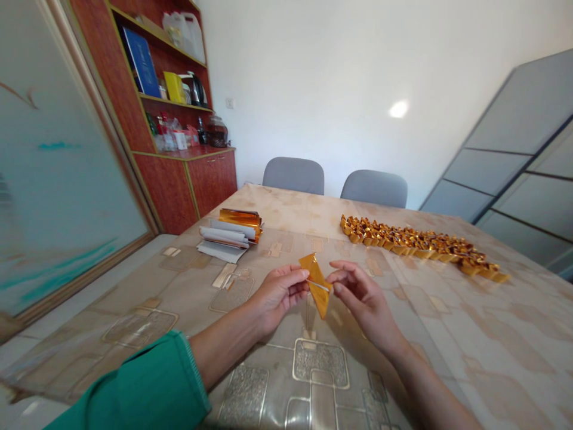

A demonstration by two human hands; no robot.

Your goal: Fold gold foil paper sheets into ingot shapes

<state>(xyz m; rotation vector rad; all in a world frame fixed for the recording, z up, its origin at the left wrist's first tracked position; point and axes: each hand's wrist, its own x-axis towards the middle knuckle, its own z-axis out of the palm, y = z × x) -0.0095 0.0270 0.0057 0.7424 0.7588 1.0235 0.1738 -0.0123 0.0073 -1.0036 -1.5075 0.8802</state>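
Note:
Between my hands, above the table, is a piece of folded gold foil paper (317, 289) with pointed ends and a pale strip across its middle. My left hand (282, 292) pinches its left side between thumb and fingers. On the right edge, the thumb and index finger of my right hand (360, 298) close on the foil paper, the other fingers bent. To the left lies a stack of foil sheets (226, 236), some grey side up, some gold. Folded gold foil pieces (403, 239) stand in packed rows at the right.
A patterned, shiny cover lies over the table (250, 370). Two grey chairs (293, 174) stand at its far side. A red-brown cabinet (179, 179) holds jugs, a kettle and bottles at the back left. A glass sliding door (58, 155) is on the left.

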